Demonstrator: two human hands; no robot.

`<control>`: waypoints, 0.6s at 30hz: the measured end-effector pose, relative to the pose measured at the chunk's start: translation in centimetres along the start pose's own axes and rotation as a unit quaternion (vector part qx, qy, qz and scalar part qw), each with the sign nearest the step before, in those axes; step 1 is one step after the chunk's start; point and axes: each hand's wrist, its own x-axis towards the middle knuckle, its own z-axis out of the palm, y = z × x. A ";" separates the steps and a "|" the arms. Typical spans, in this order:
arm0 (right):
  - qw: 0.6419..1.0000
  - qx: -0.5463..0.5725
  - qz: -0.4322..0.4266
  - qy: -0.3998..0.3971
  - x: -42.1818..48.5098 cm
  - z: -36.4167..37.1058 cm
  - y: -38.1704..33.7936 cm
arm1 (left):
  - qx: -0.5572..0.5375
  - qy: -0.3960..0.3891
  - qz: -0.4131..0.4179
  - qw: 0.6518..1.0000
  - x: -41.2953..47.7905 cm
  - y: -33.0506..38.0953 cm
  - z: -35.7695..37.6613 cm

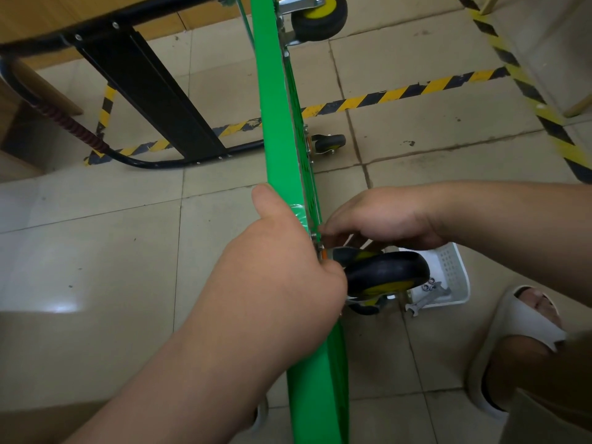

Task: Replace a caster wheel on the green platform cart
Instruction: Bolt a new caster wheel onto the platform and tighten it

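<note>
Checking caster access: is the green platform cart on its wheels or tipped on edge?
Tipped on edge: the green plastic cart deck stands vertical, its black-and-yellow caster wheels pointing sideways.

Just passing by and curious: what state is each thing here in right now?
Cart: tipped on its edge.
Left hand: grips the cart's edge.
Right hand: fingers at the near caster's mount.
Near caster: against the cart's underside.
Wrench: lies in the basket, unheld.

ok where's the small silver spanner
Head view, lower right: the small silver spanner lies over the rim of the white plastic basket, right of the black yellow-hubbed caster wheel.
</note>
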 end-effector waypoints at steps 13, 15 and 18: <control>0.977 -0.142 0.023 0.157 -0.1 -2.5 7.8 | 0.011 0.006 0.018 1.000 -0.3 0.2 -0.2; 0.962 -0.213 0.028 0.170 0.5 -2.3 9.1 | 0.010 0.009 0.022 1.000 -0.4 0.1 -0.2; 0.946 -0.269 0.046 0.175 1.9 -1.6 12.4 | 0.010 0.006 0.028 1.000 -0.3 -0.1 0.1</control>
